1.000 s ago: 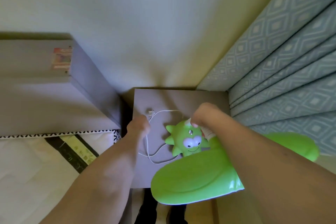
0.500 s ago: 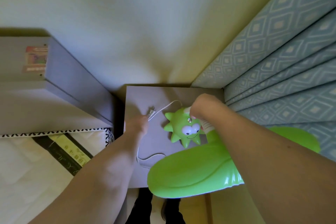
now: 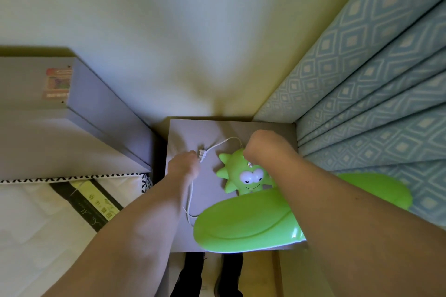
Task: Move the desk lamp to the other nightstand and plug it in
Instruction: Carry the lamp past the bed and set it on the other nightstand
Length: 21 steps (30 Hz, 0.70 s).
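A green desk lamp [image 3: 243, 176] with a spiky cartoon-face base and a wide green shade [image 3: 241, 224] stands on the grey nightstand [image 3: 183, 132]. My right hand [image 3: 263, 147] is closed on the lamp's neck just above the base. The white cord [image 3: 190, 198] loops across the nightstand top. My left hand [image 3: 183, 166] grips that cord right behind the white plug [image 3: 201, 153], whose prongs point toward the wall.
A grey headboard [image 3: 72, 128] and the mattress with a label [image 3: 72, 212] lie at the left. Blue patterned curtains [image 3: 362, 103] hang at the right, close to the nightstand. A plain wall [image 3: 193, 43] is behind. My feet [image 3: 207, 272] show below the nightstand.
The lamp base has shifted slightly back on the nightstand with my right hand. My left hand holds the plug end as before; the cord loop has tightened toward the shade.
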{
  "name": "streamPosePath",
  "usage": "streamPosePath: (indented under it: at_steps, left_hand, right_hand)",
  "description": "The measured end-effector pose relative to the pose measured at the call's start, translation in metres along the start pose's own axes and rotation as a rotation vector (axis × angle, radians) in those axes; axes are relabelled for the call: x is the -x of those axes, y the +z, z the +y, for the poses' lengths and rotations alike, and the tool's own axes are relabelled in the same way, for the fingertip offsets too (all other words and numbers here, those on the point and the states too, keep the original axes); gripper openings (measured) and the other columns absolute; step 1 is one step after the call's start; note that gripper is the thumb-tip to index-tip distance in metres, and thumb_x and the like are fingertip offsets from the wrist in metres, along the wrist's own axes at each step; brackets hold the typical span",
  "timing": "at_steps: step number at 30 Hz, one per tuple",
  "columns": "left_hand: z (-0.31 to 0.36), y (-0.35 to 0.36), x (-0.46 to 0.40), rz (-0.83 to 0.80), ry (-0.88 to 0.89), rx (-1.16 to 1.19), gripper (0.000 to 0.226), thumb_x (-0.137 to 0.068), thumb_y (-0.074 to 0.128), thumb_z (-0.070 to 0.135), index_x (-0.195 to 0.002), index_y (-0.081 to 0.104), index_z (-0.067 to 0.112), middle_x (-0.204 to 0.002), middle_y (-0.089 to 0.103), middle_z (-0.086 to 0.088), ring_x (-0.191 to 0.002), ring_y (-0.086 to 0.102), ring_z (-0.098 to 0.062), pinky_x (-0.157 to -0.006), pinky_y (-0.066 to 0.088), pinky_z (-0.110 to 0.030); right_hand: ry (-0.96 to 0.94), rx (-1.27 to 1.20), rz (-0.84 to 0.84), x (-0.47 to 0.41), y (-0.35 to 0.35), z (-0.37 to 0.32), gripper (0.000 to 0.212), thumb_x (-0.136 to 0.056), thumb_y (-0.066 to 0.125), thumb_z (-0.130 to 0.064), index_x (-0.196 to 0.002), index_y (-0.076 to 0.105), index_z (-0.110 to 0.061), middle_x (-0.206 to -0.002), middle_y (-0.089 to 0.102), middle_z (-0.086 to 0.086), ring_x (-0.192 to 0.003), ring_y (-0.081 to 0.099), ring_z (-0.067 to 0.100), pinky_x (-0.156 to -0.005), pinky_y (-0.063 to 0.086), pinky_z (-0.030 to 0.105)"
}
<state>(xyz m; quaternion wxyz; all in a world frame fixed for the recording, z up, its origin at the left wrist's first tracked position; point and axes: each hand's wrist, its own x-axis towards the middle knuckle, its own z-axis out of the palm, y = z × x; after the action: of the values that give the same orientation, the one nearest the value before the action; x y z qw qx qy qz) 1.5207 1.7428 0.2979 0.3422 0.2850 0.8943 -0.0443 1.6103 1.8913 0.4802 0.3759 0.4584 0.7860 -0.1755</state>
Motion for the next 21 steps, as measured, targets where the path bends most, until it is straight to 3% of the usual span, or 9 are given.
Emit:
streamPosePath:
  at_steps: [7,15,21]
  left_hand:
    - [0.002,-0.053,0.058,0.036,0.04,0.133,0.032,-0.092,0.043,0.029,-0.111,0.054,0.006,-0.12,0.063,-0.02,-0.112,0.059,-0.037,-0.091,0.05,-0.04]
    - [-0.014,-0.089,0.166,0.182,-0.017,0.259,0.032,-0.093,0.046,0.03,-0.105,0.058,0.002,-0.115,0.064,-0.02,-0.106,0.059,-0.036,-0.084,0.047,-0.036]
    - [-0.021,-0.067,0.246,0.23,-0.048,0.315,0.032,-0.096,0.044,0.027,-0.106,0.056,-0.001,-0.115,0.062,-0.022,-0.106,0.057,-0.038,-0.087,0.045,-0.038]
  right_hand:
    - [-0.116,-0.048,0.192,0.066,-0.013,0.006,0.039,-0.082,0.057,-0.014,-0.121,0.062,-0.008,-0.131,0.061,0.012,-0.122,0.058,0.029,-0.096,0.047,0.034]
    - [-0.287,-0.196,0.451,0.15,0.002,0.038,0.041,-0.087,0.05,-0.015,-0.126,0.048,-0.006,-0.134,0.049,0.016,-0.125,0.047,0.035,-0.107,0.036,0.04]
    - [-0.5,-0.214,0.695,0.202,0.047,0.071,0.043,-0.089,0.046,-0.015,-0.13,0.045,-0.004,-0.139,0.045,0.014,-0.128,0.04,0.033,-0.115,0.026,0.039]
